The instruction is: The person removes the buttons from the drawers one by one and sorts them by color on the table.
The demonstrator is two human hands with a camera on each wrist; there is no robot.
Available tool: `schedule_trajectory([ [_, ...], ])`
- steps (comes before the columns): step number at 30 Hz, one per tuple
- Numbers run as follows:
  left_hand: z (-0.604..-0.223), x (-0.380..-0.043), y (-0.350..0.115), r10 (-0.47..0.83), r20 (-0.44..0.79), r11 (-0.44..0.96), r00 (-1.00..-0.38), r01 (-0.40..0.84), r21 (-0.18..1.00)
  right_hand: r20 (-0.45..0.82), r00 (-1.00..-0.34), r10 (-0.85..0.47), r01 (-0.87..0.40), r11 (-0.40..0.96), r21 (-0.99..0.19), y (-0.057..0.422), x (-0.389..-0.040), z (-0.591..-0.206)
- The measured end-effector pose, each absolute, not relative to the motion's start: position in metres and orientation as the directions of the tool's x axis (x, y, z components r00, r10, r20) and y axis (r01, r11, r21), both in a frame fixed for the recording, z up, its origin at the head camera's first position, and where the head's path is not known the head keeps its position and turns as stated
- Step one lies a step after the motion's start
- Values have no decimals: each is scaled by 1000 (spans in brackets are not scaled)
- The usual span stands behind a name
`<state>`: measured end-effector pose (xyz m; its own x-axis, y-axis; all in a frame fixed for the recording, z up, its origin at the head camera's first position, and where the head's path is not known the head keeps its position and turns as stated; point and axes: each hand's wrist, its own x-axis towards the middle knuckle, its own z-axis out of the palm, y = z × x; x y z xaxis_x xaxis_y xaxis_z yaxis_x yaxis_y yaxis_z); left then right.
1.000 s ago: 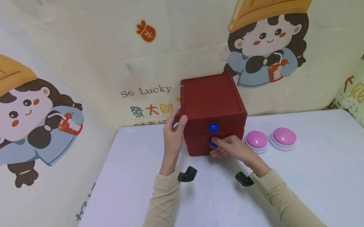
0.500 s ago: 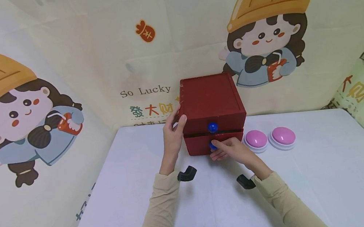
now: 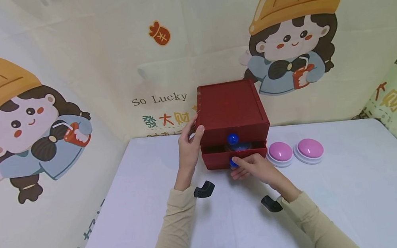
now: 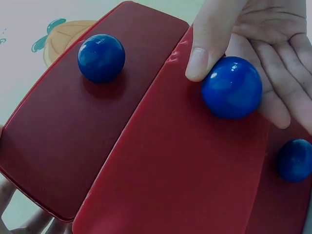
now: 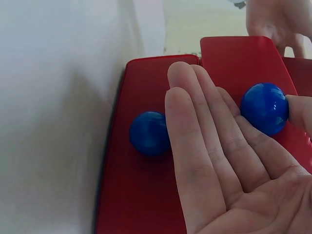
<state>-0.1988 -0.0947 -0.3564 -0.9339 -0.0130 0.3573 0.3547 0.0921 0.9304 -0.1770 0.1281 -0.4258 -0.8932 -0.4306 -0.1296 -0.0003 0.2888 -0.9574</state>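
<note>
A dark red drawer box [image 3: 230, 105] with blue ball knobs stands at the back of the table. My right hand [image 3: 254, 168] pinches the knob [image 4: 232, 87] of a partly pulled-out drawer [image 3: 216, 160] between thumb and fingers. Through the gap above that drawer front, something bluish [image 3: 241, 146] shows inside; its kind is unclear. My left hand [image 3: 189, 151] rests against the box's left side, some of its fingers hidden behind. Above the pulled drawer sits the upper knob [image 3: 233, 138]. Another knob [image 5: 150, 134] on the panel below it shows in the wrist views.
Two pink dome push buttons on white bases, a nearer one [image 3: 280, 152] and a farther one [image 3: 310, 148], stand right of the box. The white table [image 3: 229, 224] stretches in front. A printed cloth [image 3: 212, 39] hangs behind.
My right hand has drawn the drawer toward me by its knob, opening a gap that shows the bluish thing inside. My left hand stays at the box's side.
</note>
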Motion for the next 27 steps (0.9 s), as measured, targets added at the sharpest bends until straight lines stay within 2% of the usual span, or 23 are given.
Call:
schedule_trajectory([
  [9, -357, -200, -97, 6, 343, 89, -939, 342, 936, -135, -894, -426, -13, 328, -945, 129, -172, -427],
  [27, -358, -202, -99, 5, 342, 76, -940, 342, 937, -131, -884, -449, -19, 315, -949, 130, -155, -425],
])
